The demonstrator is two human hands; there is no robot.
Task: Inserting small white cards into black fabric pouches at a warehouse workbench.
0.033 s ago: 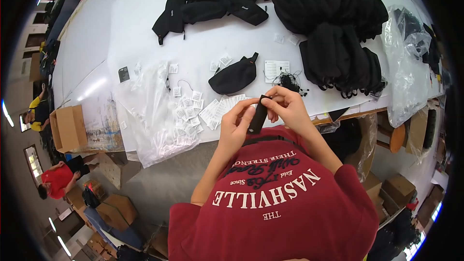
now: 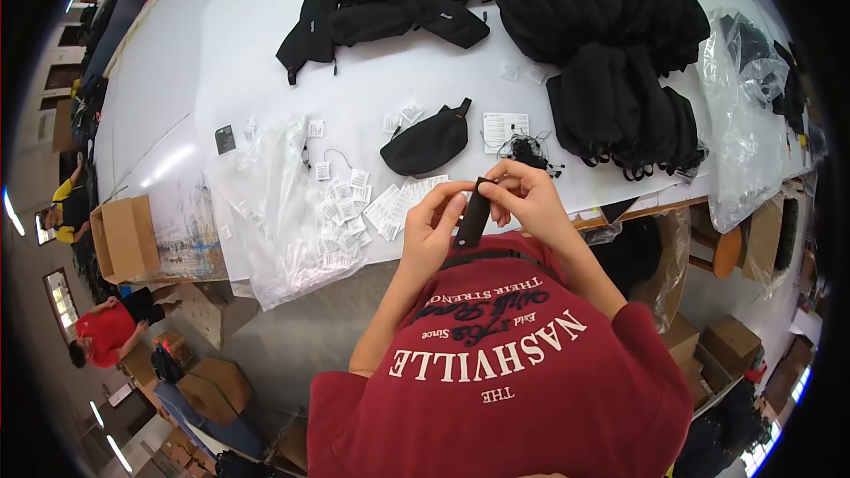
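Note:
A black rectangular hang tag (image 2: 474, 219) is pinched between both hands in front of my chest, by the table's near edge. My left hand (image 2: 432, 223) closes its thumb and fingers at the tag's left side. My right hand (image 2: 529, 197) pinches the upper end; a cord there is too small to make out. Just beyond lies a small black waist bag (image 2: 428, 141). White paper labels (image 2: 339, 206) are scattered left of my hands. A tangle of black strings (image 2: 531, 152) rests partly over a white printed card (image 2: 506, 127).
Several black bags (image 2: 403, 0) lie at the back, with a large stack of black bags (image 2: 611, 26) to the right. Clear plastic sheeting (image 2: 283, 230) covers the left front, and a plastic bag (image 2: 748, 115) hangs over the right edge. A cardboard box (image 2: 126, 236) stands at left.

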